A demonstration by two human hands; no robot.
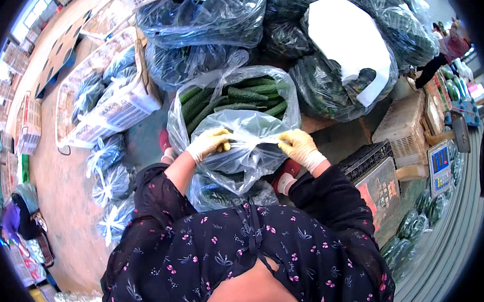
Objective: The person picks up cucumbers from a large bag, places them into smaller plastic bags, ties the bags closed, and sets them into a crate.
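Observation:
Both my hands wear pale yellowish gloves and pull on the twisted ends of a clear plastic bag. My left hand is closed on one end, and my right hand pinches the other. Between them the plastic gathers into a tight, knot-like bunch. Just beyond lies an open-mouthed clear bag full of long green cucumbers. Whether the plastic I hold is part of that bag or a separate one, I cannot tell. What the bunched plastic covers is hazy.
Large filled plastic bags crowd the far side, one topped by a white foam piece. At left stand a white crate and several knotted bags. A platform scale with its display is at right; another person is beyond.

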